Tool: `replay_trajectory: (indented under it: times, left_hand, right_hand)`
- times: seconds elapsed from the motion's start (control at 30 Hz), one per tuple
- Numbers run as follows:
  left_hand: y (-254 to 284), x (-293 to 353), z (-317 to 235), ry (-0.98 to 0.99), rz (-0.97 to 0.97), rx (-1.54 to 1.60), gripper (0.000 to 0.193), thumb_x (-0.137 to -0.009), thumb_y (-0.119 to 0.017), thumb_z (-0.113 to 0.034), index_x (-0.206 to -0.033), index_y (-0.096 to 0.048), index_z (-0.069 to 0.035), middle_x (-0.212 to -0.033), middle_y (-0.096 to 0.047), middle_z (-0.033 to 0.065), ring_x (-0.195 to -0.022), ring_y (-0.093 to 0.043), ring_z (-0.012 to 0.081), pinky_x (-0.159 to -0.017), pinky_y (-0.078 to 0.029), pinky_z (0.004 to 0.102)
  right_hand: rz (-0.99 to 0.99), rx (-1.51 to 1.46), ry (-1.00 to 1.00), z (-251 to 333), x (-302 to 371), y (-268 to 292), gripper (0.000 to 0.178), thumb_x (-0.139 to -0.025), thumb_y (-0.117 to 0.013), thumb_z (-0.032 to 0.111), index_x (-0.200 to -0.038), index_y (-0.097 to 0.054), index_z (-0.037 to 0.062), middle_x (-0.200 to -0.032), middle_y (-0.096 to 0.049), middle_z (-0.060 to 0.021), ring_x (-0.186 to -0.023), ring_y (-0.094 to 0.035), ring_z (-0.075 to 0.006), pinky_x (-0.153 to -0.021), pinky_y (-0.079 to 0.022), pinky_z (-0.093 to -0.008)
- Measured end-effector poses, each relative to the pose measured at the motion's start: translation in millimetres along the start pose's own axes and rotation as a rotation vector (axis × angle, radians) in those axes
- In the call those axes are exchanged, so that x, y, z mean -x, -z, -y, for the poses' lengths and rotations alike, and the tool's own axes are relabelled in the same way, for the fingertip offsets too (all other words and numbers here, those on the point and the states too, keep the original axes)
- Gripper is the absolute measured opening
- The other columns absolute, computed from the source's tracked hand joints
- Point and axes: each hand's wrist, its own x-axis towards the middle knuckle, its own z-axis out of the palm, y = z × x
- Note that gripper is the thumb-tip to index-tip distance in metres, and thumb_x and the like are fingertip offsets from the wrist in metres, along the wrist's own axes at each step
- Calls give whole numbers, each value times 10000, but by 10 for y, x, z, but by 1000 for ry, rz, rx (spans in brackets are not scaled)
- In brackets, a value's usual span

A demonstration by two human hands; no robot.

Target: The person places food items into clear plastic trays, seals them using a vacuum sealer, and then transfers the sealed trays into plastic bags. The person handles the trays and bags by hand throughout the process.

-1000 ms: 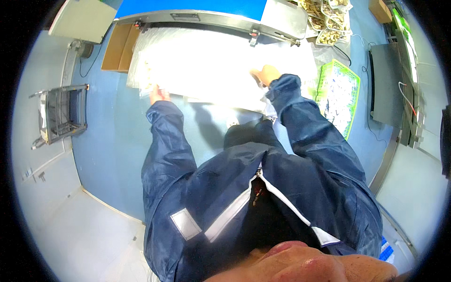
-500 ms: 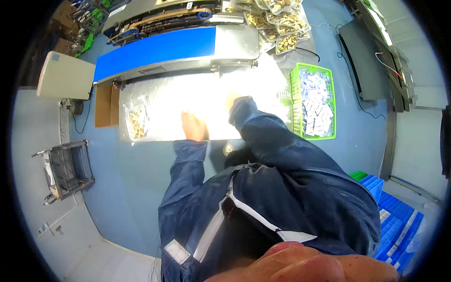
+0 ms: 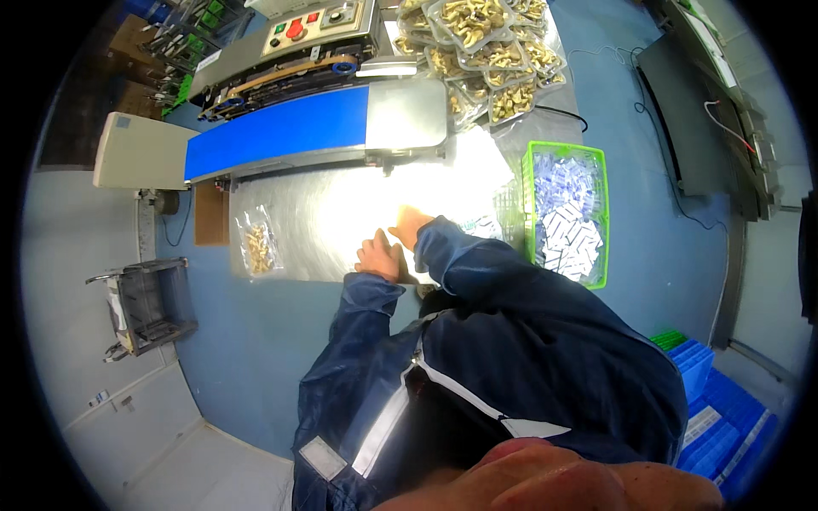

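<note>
My left hand (image 3: 379,257) lies on the bright metal table (image 3: 298,200) near its front edge, fingers spread. Close beside it on the right is my right hand (image 3: 412,226), its thumb side toward the left hand. Strong glare washes out the right fingers, so their pose and anything under them are hidden. Toward the table's left end lies a clear plastic bag (image 3: 258,242) with pale brown mushroom pieces inside. To the right of my right sleeve, a small white and blue packet pile (image 3: 482,227) shows on the table.
Beyond the table stands a sealing machine with a blue conveyor belt (image 3: 277,128) and a control panel (image 3: 319,30). Clear trays of mushrooms (image 3: 473,30) are stacked at the far right. A green basket (image 3: 606,213) of small packets stands right; blue crates (image 3: 724,426) sit lower right.
My left hand has shifted right and my right hand has come nearer, so the two are now close together. The view has tilted up, and the glare on the table has shrunk.
</note>
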Motion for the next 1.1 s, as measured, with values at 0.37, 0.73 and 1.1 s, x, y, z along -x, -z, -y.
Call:
replay_trajectory:
  times: [0.37,0.73,1.1]
  left_hand:
    - [-235,-126,242,493,-18,1494,400,-975,-555,-399,-1081,-591,-14,-893,-651,59,-800,-624,166,-743,-514,324]
    - [740,625,-327,138,-380,969,300,-945,-640,-304,-975,-568,-14,-758,-599,24,-678,-565,134,-640,-463,269]
    - [1262,991,-440,324,-290,1541,246,-943,-578,-266,-1097,-572,-75,-1030,-618,79,-788,-639,215,-643,-504,306]
  right_hand:
    - [352,-511,209,109,117,41,247,-900,-580,197,-1088,-718,117,-1086,-667,-162,-1018,-628,-307,-901,-485,-367]
    - [527,-1006,165,306,319,1249,201,-827,-736,175,-889,-686,-9,-762,-662,-57,-670,-585,-117,-598,-465,-263]
    - [-171,-262,607,910,1007,1557,243,-887,-638,249,-789,-580,34,-694,-591,-158,-639,-591,-351,-552,-449,-393]
